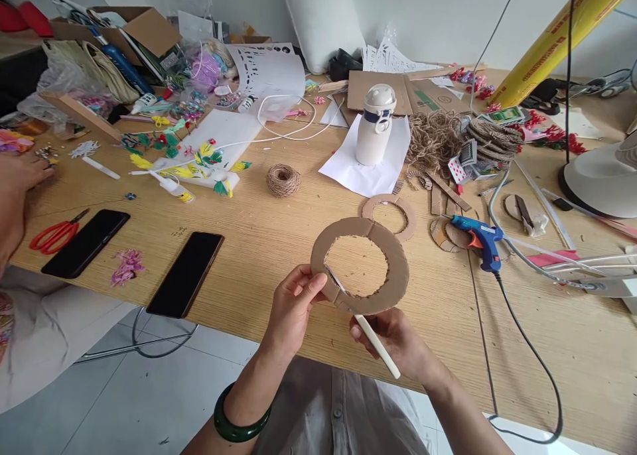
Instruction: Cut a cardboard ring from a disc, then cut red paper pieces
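Note:
My left hand [296, 302] pinches the lower left rim of a cardboard ring [397, 262] between thumb and fingers, holding it up off the table. The ring's inner edge is ragged. My right hand [395, 339] is closed on a white-handled craft knife [377, 346] below the ring. Its thin grey blade runs behind the ring's lower rim and shows through the hole. Some right-hand fingers are hidden. Just beyond lies a smaller cardboard ring [409, 219], partly overlapped by the held one in view.
A blue glue gun [485, 238] lies right, its cord hanging over the table edge. Jute twine [283, 180] and a white bottle [372, 133] on paper stand beyond. A dark phone [186, 272], red-handled scissors [57, 235] and another person's hand [22, 173] are left.

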Available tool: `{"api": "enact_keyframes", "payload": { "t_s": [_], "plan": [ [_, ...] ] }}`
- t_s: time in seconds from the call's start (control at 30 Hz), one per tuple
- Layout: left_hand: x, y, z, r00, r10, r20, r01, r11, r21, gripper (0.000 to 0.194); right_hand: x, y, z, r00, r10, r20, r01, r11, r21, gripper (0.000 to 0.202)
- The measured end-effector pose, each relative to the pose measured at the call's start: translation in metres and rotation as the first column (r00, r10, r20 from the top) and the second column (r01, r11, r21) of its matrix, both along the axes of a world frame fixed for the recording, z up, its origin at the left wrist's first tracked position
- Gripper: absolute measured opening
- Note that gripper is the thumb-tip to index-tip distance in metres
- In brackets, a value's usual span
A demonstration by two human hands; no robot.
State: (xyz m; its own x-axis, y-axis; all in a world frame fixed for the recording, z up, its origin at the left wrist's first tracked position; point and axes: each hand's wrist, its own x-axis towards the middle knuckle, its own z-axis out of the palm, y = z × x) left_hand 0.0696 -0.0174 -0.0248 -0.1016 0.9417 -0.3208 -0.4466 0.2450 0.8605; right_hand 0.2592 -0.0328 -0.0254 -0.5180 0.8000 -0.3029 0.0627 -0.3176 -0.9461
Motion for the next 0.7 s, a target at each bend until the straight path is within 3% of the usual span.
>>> {"api": "enact_keyframes", "payload": {
  "t_s": [0.27, 0.47, 0.7],
  "plan": [
    [0.003, -0.003, -0.002, 0.999, 0.016, 0.033, -0.014, 0.999, -0.050, 0.024, 0.006, -0.003, 0.005, 0.993, 0.065, 0.100, -0.064, 0.998, -0.011, 0.038],
    [0.007, -0.003, -0.001, 0.996, 0.042, 0.073, -0.037, 0.996, -0.079, 0.024, 0.001, -0.007, 0.001, 0.997, 0.024, 0.076, -0.022, 0.999, -0.033, 0.038],
    [0.012, -0.006, 0.000, 0.992, 0.027, 0.124, -0.017, 0.997, -0.077, 0.019, 0.000, -0.006, 0.002, 0.993, 0.012, 0.117, -0.017, 0.999, 0.039, 0.037]
  ]
}}
